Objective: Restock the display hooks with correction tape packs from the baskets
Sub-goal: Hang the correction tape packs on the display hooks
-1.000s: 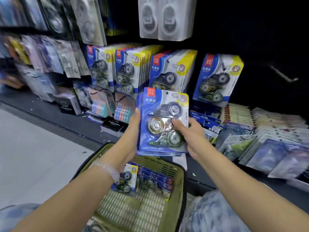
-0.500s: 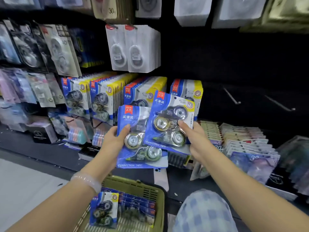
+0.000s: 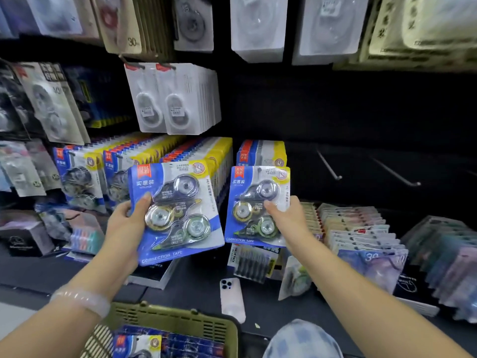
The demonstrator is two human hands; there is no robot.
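Note:
My left hand (image 3: 124,223) grips a blue correction tape pack (image 3: 175,215) by its left edge, thumb on the front. My right hand (image 3: 289,220) holds a second blue correction tape pack (image 3: 255,202) by its right side, raised in front of a hook that carries a few of the same packs (image 3: 260,152). To the left hang full rows of blue and yellow packs (image 3: 154,156). Two bare display hooks (image 3: 329,166) jut from the black wall at right. The olive basket (image 3: 180,316) below holds more packs (image 3: 139,344).
A white phone (image 3: 232,298) lies on the black shelf between my arms. Stacks of flat packets (image 3: 361,228) fill the shelf at right, small boxes (image 3: 23,241) at left. White blister packs (image 3: 170,99) hang above. My checked knee (image 3: 302,339) is at the bottom.
The two packs have been pulled apart: my right hand carried its pack right and up to the hook, my left hand kept the other one. The view tilted upward.

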